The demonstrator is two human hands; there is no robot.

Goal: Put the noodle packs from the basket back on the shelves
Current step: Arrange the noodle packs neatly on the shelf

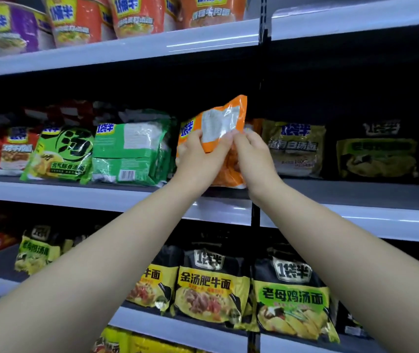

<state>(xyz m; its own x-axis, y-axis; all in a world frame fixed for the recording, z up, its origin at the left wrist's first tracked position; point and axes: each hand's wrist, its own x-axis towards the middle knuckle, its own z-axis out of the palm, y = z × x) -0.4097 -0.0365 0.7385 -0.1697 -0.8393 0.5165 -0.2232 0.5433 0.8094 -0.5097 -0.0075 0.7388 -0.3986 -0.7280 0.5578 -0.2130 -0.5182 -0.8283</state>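
We stretch both arms up and forward to the middle shelf (88, 192). Our left hand (198, 154) curls its fingers round the left side of one orange noodle pack (225, 118). Our right hand (251, 154) pinches the same pack just beside the left hand, with its fingertips pressed on the wrapper. The pack stands tilted, its white label side facing us and its lower end down at the shelf. It is between the green packs (132, 149) and the brown pack (295, 149).

On this shelf we count two red packs (12, 151) at the far left, two green packs, one brown pack and one dark pack (376, 154). On the shelf below (152, 319) we see four black-and-yellow packs (212, 289). The cups (76, 21) on the top shelf (127, 47) are too blurry to count.
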